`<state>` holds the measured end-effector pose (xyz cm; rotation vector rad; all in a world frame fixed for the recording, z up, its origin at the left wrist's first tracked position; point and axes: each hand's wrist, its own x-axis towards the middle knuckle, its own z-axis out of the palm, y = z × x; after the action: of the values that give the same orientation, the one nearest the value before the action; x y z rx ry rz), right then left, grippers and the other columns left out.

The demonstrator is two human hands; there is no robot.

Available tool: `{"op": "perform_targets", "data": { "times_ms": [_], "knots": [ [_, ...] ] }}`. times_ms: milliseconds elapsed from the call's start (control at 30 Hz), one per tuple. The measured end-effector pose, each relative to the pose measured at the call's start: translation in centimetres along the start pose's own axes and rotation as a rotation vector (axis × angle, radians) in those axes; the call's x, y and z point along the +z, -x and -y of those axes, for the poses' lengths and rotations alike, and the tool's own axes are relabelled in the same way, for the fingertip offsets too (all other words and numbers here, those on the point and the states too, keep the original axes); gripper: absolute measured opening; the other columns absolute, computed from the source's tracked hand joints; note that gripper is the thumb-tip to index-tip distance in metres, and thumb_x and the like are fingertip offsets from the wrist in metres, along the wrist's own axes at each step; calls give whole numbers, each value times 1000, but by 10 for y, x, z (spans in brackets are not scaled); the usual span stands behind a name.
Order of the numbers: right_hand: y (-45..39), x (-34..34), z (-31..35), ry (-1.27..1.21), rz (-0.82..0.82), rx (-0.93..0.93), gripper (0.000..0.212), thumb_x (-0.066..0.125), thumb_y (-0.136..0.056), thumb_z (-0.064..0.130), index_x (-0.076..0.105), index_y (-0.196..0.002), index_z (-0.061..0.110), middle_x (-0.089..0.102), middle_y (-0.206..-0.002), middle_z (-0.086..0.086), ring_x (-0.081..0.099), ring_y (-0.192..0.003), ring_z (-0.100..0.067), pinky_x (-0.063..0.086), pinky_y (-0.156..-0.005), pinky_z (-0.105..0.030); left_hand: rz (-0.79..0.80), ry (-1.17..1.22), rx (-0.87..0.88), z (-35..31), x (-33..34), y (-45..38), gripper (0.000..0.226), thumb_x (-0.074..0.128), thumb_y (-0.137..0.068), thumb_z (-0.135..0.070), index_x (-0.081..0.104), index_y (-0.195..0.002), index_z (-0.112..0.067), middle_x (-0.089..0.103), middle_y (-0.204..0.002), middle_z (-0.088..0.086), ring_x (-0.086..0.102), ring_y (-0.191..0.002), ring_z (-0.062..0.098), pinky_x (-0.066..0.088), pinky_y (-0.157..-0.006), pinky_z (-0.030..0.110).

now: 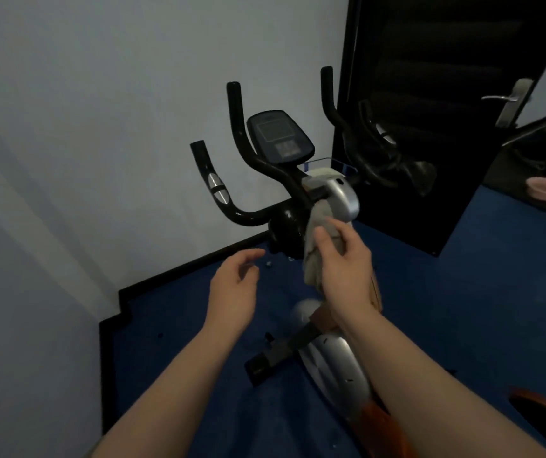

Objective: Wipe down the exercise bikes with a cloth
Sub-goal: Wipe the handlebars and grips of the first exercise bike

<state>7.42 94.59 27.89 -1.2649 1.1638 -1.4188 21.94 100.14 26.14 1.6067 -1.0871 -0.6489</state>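
One grip, the right hand [341, 259], curls round a crumpled grey-beige cloth [319, 226] draped down the silver-and-black exercise bike [341, 200] below its dark console [280, 137]; the left hand [232, 289] hovers loose-fingered, holding nothing. No writing is legible.

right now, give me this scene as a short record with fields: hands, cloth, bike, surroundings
left hand: left hand free, fingers relaxed, holding nothing
right hand: right hand grips the cloth
cloth: grey cloth draped against the bike's silver column
bike: exercise bike, black handlebars, dark console
surroundings: blue carpet, pale wall, black door, pink bowl
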Motion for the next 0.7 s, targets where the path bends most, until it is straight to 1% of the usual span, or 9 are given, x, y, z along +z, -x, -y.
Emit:
{"op": "perform_targets", "data": {
  "times_ms": [67, 133, 200, 233, 300, 400, 533, 600, 700],
  "knots": [
    [-14, 25, -5, 71, 109, -63, 23, 58, -95, 29, 60, -118, 32, 61, -114, 16, 56, -106, 6, 44, -86, -5, 2, 29, 24, 0, 5, -25, 31, 46, -98, -7, 65, -118, -23, 65, -119, -5, 59, -111, 9, 47, -99, 32],
    [-21, 47, -21, 369, 211, -97, 34, 48, -100, 33, 52, -133, 27, 50, -139, 5, 41, -131, -5, 33, -109, -22, 11, 35, 58, 0, 8, -49, 32, 43, -100, -8, 64, -119, -22, 63, -120, -6, 57, -111, 6, 45, -96, 23],
    [-14, 60, -38, 715, 198, -150, 45, 37, -102, 39, 41, -145, 24, 34, -153, 3, 25, -142, -11, 19, -118, -35, 59, 52, 93, 0, 12, -69, 31, 42, -102, -11, 63, -120, -22, 63, -119, -7, 57, -110, 4, 43, -93, 19],
    [-8, 64, -42, 786, 156, -182, 46, 36, -102, 40, 39, -146, 25, 34, -153, 5, 25, -142, -11, 19, -117, -36, 97, 57, 106, 2, 13, -77, 30, 42, -102, -13, 63, -121, -22, 63, -118, -7, 57, -109, 3, 44, -93, 19],
    [-2, 66, -43, 818, 75, -224, 43, 40, -101, 40, 45, -141, 26, 45, -143, 5, 37, -132, -13, 31, -108, -37, 192, 46, 117, 8, 14, -93, 28, 42, -103, -16, 62, -121, -22, 63, -118, -6, 58, -108, 2, 45, -90, 17],
    [-17, 67, -35, 827, 74, -231, 31, 48, -98, 36, 55, -126, 26, 54, -122, 3, 45, -111, -16, 41, -92, -36, 312, 81, 136, 16, 15, -108, 28, 41, -103, -16, 63, -119, -19, 65, -114, -4, 60, -104, 4, 47, -87, 19],
    [-38, 86, -23, 712, 17, -118, 23, 47, -99, 30, 59, -119, 27, 54, -116, 3, 45, -109, -16, 41, -93, -33, 363, 180, 101, 18, 20, -116, 27, 38, -104, -16, 61, -116, -22, 67, -105, -4, 63, -92, 1, 47, -74, 12],
    [-23, 87, -27, 710, -43, -123, 22, 48, -99, 28, 58, -119, 25, 54, -116, 5, 46, -107, -13, 42, -91, -31, 372, 210, 80, 20, 24, -113, 30, 38, -104, -17, 58, -126, -23, 64, -113, -8, 61, -97, -5, 46, -74, 7],
    [5, 68, -35, 637, -28, -93, 18, 51, -98, 22, 57, -114, 24, 53, -108, 6, 50, -102, -11, 46, -88, -33, 331, 215, 83, 23, 28, -108, 34, 40, -104, -20, 54, -135, -23, 57, -127, -11, 51, -112, -10, 40, -84, 0]
  ]
}}
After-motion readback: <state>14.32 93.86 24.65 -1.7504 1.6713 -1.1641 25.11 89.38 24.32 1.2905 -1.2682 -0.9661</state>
